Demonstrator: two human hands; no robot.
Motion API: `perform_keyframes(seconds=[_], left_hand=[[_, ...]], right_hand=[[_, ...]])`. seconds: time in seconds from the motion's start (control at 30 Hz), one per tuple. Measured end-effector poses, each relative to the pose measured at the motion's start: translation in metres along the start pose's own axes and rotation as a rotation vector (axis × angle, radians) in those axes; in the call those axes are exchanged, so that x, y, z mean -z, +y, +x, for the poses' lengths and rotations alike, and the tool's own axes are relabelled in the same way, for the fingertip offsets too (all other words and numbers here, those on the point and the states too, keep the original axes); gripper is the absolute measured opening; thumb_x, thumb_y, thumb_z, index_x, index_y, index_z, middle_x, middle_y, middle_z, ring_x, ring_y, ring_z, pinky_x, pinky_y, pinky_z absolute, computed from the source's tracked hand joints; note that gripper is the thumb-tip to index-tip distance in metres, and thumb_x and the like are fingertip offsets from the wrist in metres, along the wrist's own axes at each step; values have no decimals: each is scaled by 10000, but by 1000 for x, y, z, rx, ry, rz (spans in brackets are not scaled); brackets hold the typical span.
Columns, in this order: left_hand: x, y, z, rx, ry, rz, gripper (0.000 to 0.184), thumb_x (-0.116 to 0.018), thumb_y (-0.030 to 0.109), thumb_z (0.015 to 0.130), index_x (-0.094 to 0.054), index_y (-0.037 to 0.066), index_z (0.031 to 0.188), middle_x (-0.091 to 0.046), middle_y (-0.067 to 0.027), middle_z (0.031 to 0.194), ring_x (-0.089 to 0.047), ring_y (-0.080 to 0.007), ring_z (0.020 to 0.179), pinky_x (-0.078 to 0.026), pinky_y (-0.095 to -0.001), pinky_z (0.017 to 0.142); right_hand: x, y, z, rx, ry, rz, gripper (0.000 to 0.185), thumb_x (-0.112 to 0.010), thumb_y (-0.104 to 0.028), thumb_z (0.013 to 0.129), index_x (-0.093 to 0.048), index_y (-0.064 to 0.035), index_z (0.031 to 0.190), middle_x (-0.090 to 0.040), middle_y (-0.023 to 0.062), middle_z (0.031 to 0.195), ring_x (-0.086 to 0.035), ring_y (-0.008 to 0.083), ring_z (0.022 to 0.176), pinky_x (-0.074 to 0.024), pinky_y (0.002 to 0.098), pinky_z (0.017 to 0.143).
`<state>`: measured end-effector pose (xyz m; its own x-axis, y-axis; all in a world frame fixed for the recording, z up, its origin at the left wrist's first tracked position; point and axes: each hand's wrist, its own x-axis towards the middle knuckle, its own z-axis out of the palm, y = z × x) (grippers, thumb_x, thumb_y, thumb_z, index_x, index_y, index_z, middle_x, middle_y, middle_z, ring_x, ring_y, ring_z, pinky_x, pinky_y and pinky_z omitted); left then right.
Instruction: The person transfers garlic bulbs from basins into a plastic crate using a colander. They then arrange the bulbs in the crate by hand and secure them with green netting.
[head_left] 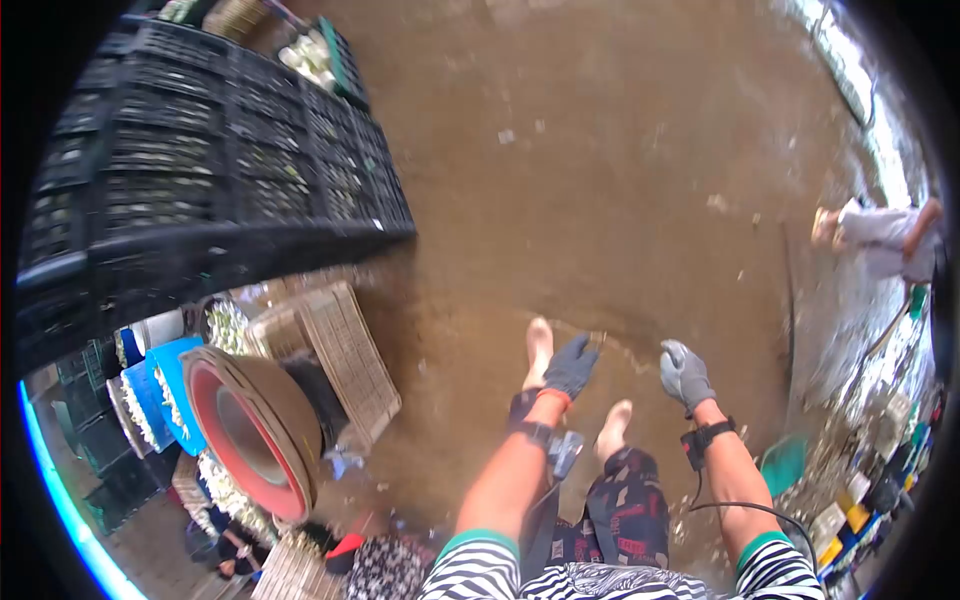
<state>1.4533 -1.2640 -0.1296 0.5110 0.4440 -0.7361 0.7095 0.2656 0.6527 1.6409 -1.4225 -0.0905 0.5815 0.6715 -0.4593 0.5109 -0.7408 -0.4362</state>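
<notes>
My left hand (570, 369) wears a dark grey glove with an orange cuff. It is held out over the wet brown floor, fingers stretched and slightly apart, with no object visible in it. To its right, my right hand (685, 376) has a lighter grey glove; its fingers are loosely bent, and nothing shows in them. The hands are well apart. Straps with small devices sit on both wrists, and a black cable (765, 508) runs along my right forearm. My bare feet (614, 425) are just below and between the hands.
Stacked black crates (215, 150) stand at the upper left, beside a green crate (343, 62) of white produce. Below them are a woven basket (350, 365), a red-rimmed tub (207, 430) and blue basins (175, 390). A person (885, 238) is at the right; a green scoop-like object (783, 465) lies nearby.
</notes>
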Motion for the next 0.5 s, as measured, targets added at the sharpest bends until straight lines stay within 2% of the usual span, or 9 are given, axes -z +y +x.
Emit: perform_keyframes(seconds=[0.03, 0.1, 0.17, 0.23, 0.27, 0.37, 0.5], left_hand=[[22, 6, 0, -58, 53, 64, 510, -567, 318, 835, -506, -16, 1215, -536, -176, 1234, -492, -264, 1173, -377, -338, 980], [68, 5, -1, -90, 165, -43, 503, -549, 346, 827, -521, 24, 1213, -557, -179, 1197, -527, -308, 1118, -406, -366, 950], [107, -20, -1, 27, 205, -126, 480, -536, 355, 823, -546, 42, 1188, -560, -166, 1197, -523, -316, 1118, -400, -371, 954], [154, -35, -17, -54, 242, 278, 462, -501, 375, 825, -569, 57, 1154, -574, -177, 1161, -526, -341, 1102, -411, -388, 932], [172, -40, -26, -1, 193, 372, 454, -478, 371, 828, -573, 58, 1143, -576, -191, 1141, -527, -354, 1092, -417, -398, 920], [218, -58, -42, 245, 69, 614, 422, -422, 347, 841, -595, 65, 1103, -572, -211, 1118, -529, -369, 1077, -432, -433, 892], [263, -36, -83, 254, -43, 787, 345, -432, 299, 839, -656, 82, 985, -594, -166, 1103, -578, -355, 1001, -461, -447, 852]], right_hand=[[28, -11, 9, 1, 12, -24, 237, -501, -204, 808, -624, -79, 967, -622, 157, 1014, -579, 338, 948, -464, 396, 833], [83, -36, 15, -25, 9, -72, 219, -504, -216, 806, -643, -91, 919, -635, 162, 956, -591, 349, 899, -473, 404, 796], [124, -50, 14, -153, -21, -131, 209, -510, -234, 802, -649, -93, 869, -634, 171, 904, -593, 364, 861, -478, 415, 760], [154, -53, 11, -257, -18, -152, 217, -513, -257, 798, -649, -89, 826, -627, 183, 866, -590, 383, 835, -481, 426, 730], [167, -50, 5, -296, -4, -151, 229, -514, -270, 796, -646, -84, 807, -621, 192, 854, -586, 395, 829, -481, 431, 717], [190, -36, -4, -383, -55, -335, 237, -500, -273, 790, -653, -93, 783, -619, 194, 870, -586, 401, 835, -485, 431, 710], [212, -34, -5, -487, -180, -369, 279, -489, -277, 774, -659, -56, 768, -618, 209, 868, -610, 386, 826, -495, 430, 695]])
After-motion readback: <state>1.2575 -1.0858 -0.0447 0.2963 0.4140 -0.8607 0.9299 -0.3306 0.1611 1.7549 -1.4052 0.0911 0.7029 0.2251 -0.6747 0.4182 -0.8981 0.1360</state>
